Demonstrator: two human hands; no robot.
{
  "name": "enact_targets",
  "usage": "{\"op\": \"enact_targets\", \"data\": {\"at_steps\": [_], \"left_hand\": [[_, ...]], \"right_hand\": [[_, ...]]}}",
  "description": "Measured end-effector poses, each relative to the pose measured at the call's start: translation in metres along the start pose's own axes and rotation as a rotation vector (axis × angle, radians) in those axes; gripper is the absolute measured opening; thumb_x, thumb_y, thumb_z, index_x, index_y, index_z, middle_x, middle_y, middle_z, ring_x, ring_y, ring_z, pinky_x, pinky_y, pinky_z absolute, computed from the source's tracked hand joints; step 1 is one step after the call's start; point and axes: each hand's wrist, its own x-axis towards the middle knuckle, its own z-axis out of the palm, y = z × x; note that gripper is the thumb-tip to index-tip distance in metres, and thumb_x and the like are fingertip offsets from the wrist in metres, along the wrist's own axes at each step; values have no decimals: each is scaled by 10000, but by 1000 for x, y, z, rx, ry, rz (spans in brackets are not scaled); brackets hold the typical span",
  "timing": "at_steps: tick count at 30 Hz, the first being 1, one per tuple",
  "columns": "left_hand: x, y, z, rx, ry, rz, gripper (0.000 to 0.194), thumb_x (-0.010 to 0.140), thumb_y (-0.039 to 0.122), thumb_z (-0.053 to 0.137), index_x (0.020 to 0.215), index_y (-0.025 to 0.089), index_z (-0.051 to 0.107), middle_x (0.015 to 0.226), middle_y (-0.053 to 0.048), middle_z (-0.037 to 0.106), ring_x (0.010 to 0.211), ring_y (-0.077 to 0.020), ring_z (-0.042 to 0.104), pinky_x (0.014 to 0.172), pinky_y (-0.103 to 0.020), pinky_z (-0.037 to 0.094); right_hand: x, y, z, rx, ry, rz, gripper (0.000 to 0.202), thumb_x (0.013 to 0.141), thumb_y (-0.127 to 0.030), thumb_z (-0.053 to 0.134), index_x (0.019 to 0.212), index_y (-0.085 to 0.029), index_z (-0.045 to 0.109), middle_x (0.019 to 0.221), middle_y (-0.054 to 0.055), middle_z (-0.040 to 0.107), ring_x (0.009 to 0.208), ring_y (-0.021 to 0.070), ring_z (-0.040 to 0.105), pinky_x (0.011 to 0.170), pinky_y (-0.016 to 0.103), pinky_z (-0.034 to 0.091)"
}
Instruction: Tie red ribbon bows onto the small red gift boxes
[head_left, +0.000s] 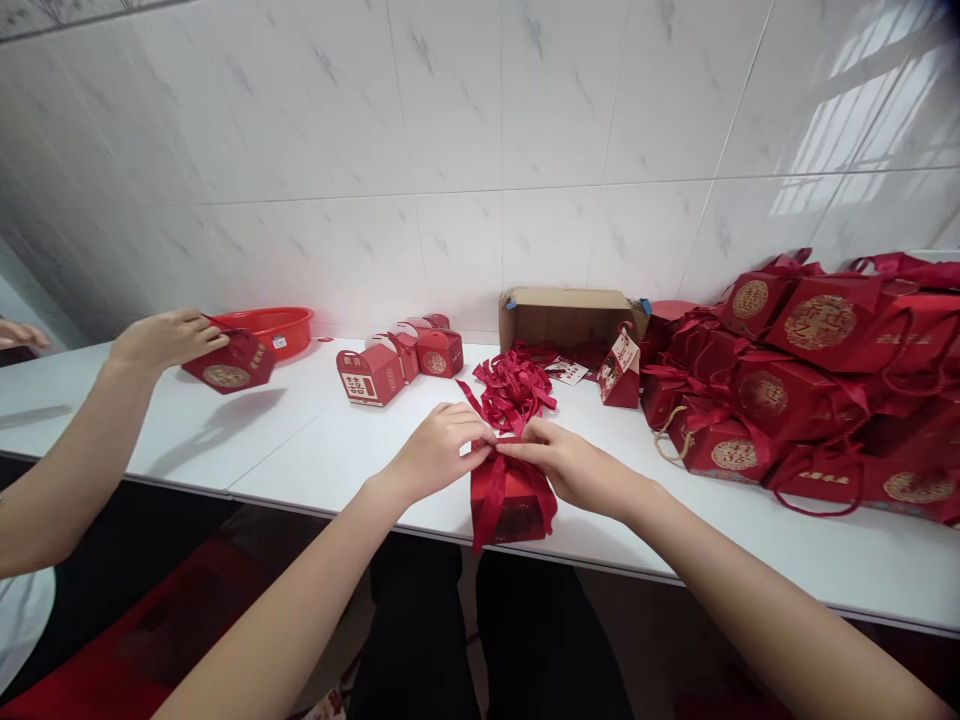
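A small red gift box (517, 505) stands at the table's front edge, straight ahead of me. Red ribbon (491, 500) is on its top, with ends hanging down the front. My left hand (439, 445) pinches the ribbon above the box from the left. From the right, my right hand (562, 455) has its thumb and fingers closed on the same ribbon, close to the left fingertips. The knot or bow itself is partly hidden by my fingers. Just behind the box lies a loose heap of red ribbons (514, 388).
Many red gift boxes (795, 390) are piled at the right. An open cardboard carton (574, 300) stands against the wall beside a triangular box (621, 370). Several boxes (371, 375) line up left of centre. Another person's hand (169, 340) holds a box near a red basin (289, 330).
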Motion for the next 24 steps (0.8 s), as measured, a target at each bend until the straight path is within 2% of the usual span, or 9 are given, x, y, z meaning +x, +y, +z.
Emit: {"op": "enact_targets", "data": {"at_steps": [5, 9, 13, 16, 19, 22, 24], "left_hand": [[3, -3, -1, 64, -2, -6, 116, 803, 172, 540, 777, 202, 649, 815, -2, 687, 827, -155, 604, 841, -326, 376], [2, -2, 1, 12, 5, -57, 103, 788, 163, 525, 760, 198, 618, 784, 0, 670, 806, -156, 596, 856, -333, 382], [0, 2, 7, -229, -11, -139, 65, 794, 217, 512, 789, 197, 573, 931, -42, 636, 950, -182, 554, 866, -319, 416], [-1, 2, 15, -459, -122, -226, 125, 821, 287, 486, 807, 204, 579, 1167, -72, 570, 1154, -212, 468, 967, -349, 377], [0, 0, 22, -719, -198, -350, 158, 824, 303, 463, 803, 205, 586, 1270, -71, 519, 1207, -227, 444, 982, -363, 373], [3, -2, 22, -878, -149, -376, 167, 795, 283, 483, 670, 184, 531, 1241, -75, 546, 1157, -235, 490, 962, -367, 388], [4, -3, 20, -801, -71, -350, 189, 764, 284, 536, 612, 179, 495, 1173, -77, 588, 1122, -238, 506, 978, -380, 365]], "right_hand": [[-2, 5, 5, -44, -61, -50, 375, 885, -136, 430, 1195, -261, 601, 832, 61, 450, 730, 160, 442, 605, 269, 420], [-4, 9, 8, 20, -40, -46, 386, 877, -100, 431, 1141, -287, 640, 817, 50, 424, 725, 143, 435, 631, 260, 425], [-4, 12, 9, 96, -31, -54, 347, 866, -121, 479, 1118, -281, 655, 866, 58, 435, 773, 146, 454, 679, 272, 443], [-2, 13, 10, 124, -21, -56, 339, 869, -125, 478, 1109, -283, 660, 862, 56, 438, 783, 148, 457, 695, 286, 451], [-2, 14, 10, 150, -19, -52, 339, 874, -124, 466, 1106, -276, 661, 857, 56, 433, 790, 151, 463, 700, 295, 458], [-4, 16, 10, 153, -30, -43, 358, 872, -112, 460, 1117, -288, 653, 859, 54, 428, 792, 152, 459, 707, 301, 464], [-5, 17, 11, 150, -42, -34, 361, 865, -110, 470, 1112, -298, 655, 865, 53, 428, 795, 154, 459, 706, 301, 466]]}}
